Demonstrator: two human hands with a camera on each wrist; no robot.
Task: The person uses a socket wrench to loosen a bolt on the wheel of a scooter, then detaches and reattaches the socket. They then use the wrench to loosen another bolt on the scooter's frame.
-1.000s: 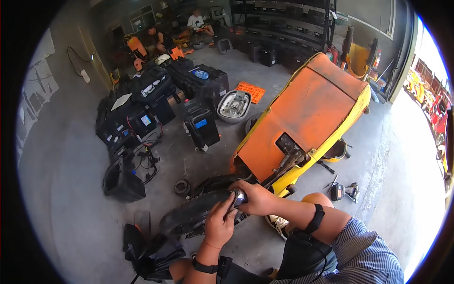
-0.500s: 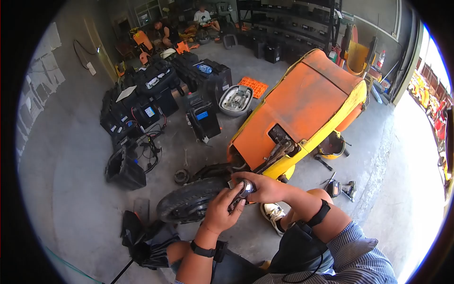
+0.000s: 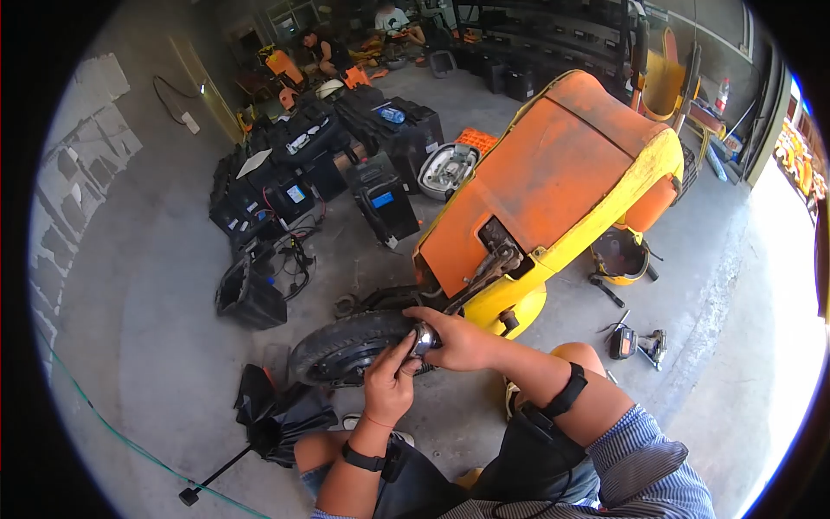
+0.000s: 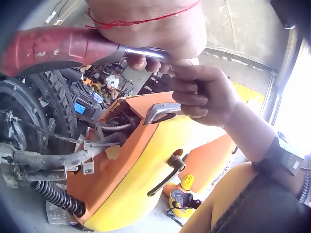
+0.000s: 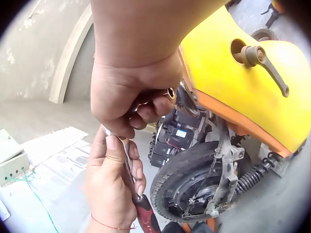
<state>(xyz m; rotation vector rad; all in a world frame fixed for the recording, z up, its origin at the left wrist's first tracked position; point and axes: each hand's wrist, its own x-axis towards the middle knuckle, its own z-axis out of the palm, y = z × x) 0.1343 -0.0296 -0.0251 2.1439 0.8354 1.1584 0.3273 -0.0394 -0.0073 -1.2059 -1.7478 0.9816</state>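
Note:
In the left wrist view a ratchet wrench runs across the top, its red-and-black handle (image 4: 53, 48) to the left and its chrome shank (image 4: 146, 52) to the right. My left hand (image 3: 389, 381) holds the shank, thumb along it and fingers behind. My right hand (image 3: 462, 342) curls round the head end, which it mostly hides. From between my right fingers pokes a small hollow metal end (image 5: 171, 93), like a socket. Beside that hand shows a curved chrome piece (image 5: 188, 100). Both hands are over the rear wheel (image 3: 333, 346) of an orange-and-yellow electric bike (image 3: 562, 173).
Black battery boxes (image 3: 380, 199) stand on the floor to the left. A yellow helmet (image 3: 621, 258) and a cordless power tool (image 3: 624, 342) lie right of the bike. At lower left is a black umbrella-like object (image 3: 277, 424). Two people sit at the back.
The head view has swung left and down, so the bike and boxes sit differently in it. Both hands stay together on the wrench; more of the green cord on the floor now shows.

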